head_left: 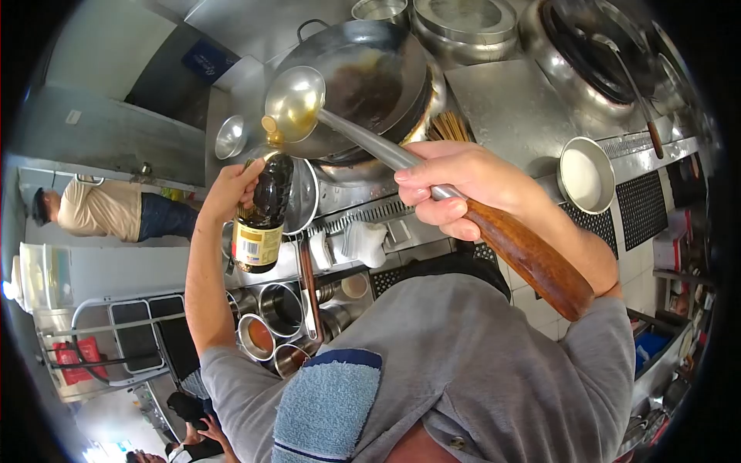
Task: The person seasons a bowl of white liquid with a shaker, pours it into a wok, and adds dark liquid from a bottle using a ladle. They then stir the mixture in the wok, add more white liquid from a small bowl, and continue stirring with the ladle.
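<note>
My left hand [233,187] is closed round the upper side of a dark sauce bottle [266,185] with a tan label and a yellow cap. The bottle is nearly upright, its top right by the rim of the ladle's bowl. In my right hand [459,185] is a large metal ladle [369,139] with a thick wooden grip, fingers wrapped where metal meets wood. The ladle's bowl, with a yellowish sheen inside, overlaps the left edge of a big dark wok [401,73]. The wok sits on the burner and has a brown, glossy bottom.
A bowl of white contents [584,176] stands at the counter's right. Farther right is another wok [587,46] with a ladle [629,73] across it. Pots, one with reddish liquid [257,337], stand low at the left. A person [108,207] in a beige shirt is at the far left.
</note>
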`<action>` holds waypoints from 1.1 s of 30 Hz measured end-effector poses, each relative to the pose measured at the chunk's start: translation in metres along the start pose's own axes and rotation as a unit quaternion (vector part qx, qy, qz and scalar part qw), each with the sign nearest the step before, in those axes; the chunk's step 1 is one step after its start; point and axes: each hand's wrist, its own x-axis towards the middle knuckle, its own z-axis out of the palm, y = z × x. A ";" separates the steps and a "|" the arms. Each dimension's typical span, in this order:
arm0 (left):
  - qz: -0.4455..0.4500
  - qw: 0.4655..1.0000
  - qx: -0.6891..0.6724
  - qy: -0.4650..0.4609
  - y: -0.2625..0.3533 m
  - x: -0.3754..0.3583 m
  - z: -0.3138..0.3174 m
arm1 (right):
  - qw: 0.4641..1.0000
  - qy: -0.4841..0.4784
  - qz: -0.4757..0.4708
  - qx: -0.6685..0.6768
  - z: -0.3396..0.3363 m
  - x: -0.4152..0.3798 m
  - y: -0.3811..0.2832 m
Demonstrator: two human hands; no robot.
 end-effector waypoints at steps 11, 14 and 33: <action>-0.048 0.997 0.062 -0.021 0.011 0.003 0.011 | 0.998 -0.001 0.045 0.049 -0.004 -0.005 -0.006; -0.055 0.996 0.064 -0.023 0.014 0.002 0.012 | 0.997 -0.004 0.060 0.045 -0.007 -0.004 -0.005; -0.049 0.995 0.077 -0.036 0.017 0.008 0.009 | 0.997 0.004 0.045 0.070 -0.002 0.000 -0.003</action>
